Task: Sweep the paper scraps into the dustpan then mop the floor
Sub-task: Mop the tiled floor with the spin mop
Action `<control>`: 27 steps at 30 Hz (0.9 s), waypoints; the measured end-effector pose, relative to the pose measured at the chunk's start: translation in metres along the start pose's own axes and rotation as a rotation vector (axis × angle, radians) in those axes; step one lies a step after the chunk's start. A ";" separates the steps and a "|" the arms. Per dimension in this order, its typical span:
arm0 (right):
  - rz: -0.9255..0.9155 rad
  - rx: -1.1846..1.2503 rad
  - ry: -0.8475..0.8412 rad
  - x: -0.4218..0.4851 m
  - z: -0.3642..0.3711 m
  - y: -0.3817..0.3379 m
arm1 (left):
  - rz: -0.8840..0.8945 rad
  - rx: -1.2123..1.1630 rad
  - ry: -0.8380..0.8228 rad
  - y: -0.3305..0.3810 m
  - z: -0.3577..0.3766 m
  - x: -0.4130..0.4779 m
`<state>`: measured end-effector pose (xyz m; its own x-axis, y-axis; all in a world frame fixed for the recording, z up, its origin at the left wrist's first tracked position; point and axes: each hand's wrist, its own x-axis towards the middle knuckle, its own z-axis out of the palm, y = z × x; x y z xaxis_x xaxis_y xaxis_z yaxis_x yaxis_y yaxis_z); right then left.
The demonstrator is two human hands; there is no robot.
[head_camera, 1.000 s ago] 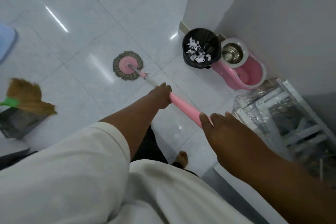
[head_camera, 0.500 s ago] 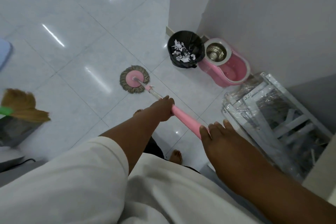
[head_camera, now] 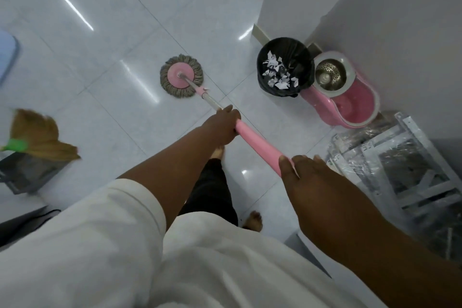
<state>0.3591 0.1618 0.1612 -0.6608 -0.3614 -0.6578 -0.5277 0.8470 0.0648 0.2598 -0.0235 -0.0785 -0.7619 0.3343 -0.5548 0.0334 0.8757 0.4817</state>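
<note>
1. Floor [head_camera: 125,107]: we note glossy white tiles, with the mop head [head_camera: 181,76] flat on them.
2. Mop [head_camera: 257,144]: our left hand [head_camera: 222,125] grips mid-shaft and our right hand [head_camera: 315,182] grips the pink handle's end.
3. Dustpan [head_camera: 30,172]: far left, under the broom [head_camera: 37,135].
4. Black bin [head_camera: 303,57]: beside the pink bucket [head_camera: 360,107].
5. Paper scraps [head_camera: 277,74]: inside the bin.

The person is pushing the mop head [head_camera: 181,79] back out toward 11 o'clock after drawing it in, left hand [head_camera: 223,125] and right hand [head_camera: 307,177] travelling with the pink handle [head_camera: 260,146], one bare foot [head_camera: 218,152] stepping forward.
</note>
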 end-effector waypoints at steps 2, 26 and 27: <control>-0.036 0.009 0.023 0.034 -0.007 0.000 | -0.019 0.018 0.009 -0.024 -0.022 0.020; 0.044 0.188 0.066 -0.089 0.054 0.006 | -0.035 0.044 -0.042 0.078 0.053 -0.035; 0.055 0.198 0.058 -0.104 0.061 0.006 | -0.011 0.040 -0.046 0.090 0.064 -0.041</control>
<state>0.4575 0.2283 0.1841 -0.7186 -0.3295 -0.6124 -0.3785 0.9241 -0.0530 0.3359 0.0634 -0.0560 -0.7318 0.3390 -0.5912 0.0514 0.8925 0.4482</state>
